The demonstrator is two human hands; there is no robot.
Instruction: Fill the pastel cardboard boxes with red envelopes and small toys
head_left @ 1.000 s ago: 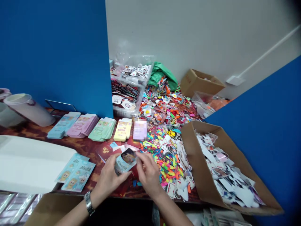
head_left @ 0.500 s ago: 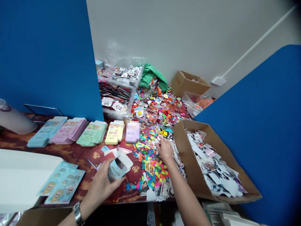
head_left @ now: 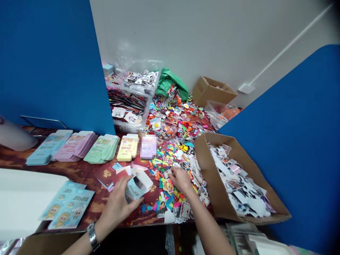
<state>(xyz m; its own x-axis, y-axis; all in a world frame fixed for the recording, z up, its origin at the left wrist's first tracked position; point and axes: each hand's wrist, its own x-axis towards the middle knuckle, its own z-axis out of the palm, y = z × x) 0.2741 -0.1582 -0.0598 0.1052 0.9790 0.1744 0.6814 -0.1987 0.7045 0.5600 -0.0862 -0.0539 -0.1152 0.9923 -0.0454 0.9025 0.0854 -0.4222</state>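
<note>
My left hand is wrapped around a small light-blue printed box, tilted with its top flaps open toward the right. My right hand is over the heap of small colourful balloons and cut-out stickers. Its thumb and fingers pinch a small white-edged sticker, partly hidden by the fingertips. Around it lie a bear sticker and a strip of white-edged stickers. Red envelopes and small cards lie behind my left hand.
Flat box stacks in blue, pink, green and yellow line the back left. A carton of stickers stands at right. Clear bins and a trinket heap lie behind. Blue partitions flank the table.
My right hand has drawn back toward me and to the left over the heap, with a small sticker at its fingertips. My left hand still holds the box, shifted slightly.
</note>
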